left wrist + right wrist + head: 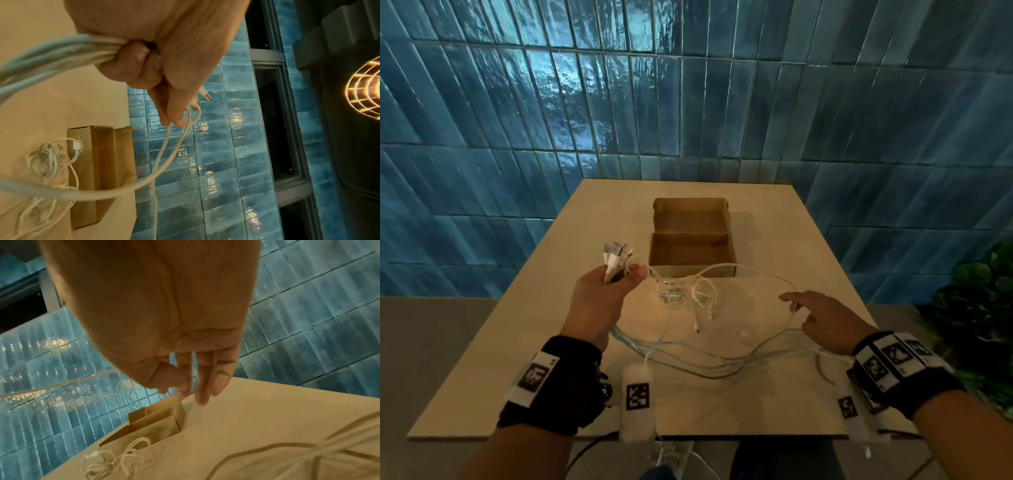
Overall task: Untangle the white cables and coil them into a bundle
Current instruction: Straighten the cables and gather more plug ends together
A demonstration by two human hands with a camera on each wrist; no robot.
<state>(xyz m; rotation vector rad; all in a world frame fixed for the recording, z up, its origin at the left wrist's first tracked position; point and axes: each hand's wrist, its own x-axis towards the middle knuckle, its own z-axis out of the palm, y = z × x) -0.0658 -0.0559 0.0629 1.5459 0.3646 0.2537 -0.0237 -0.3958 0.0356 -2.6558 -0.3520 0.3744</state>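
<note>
My left hand (602, 291) is raised over the table's left side and grips a bunch of white cable ends (51, 53). Their USB plugs (616, 255) stick up above its fist. From that hand, long white cable loops (688, 363) sweep across the near table to my right hand (822, 322). There one strand passes between thumb and forefinger, the other fingers held straight. A smaller tangle of thin white cable (685, 291) lies loose in front of the box, untouched.
An open brown cardboard box (690, 212) stands mid-table behind the tangle, lid flap back. The light wooden table (756, 404) ends near my body. A green plant (979, 308) stands to the right, and a blue tiled wall is behind.
</note>
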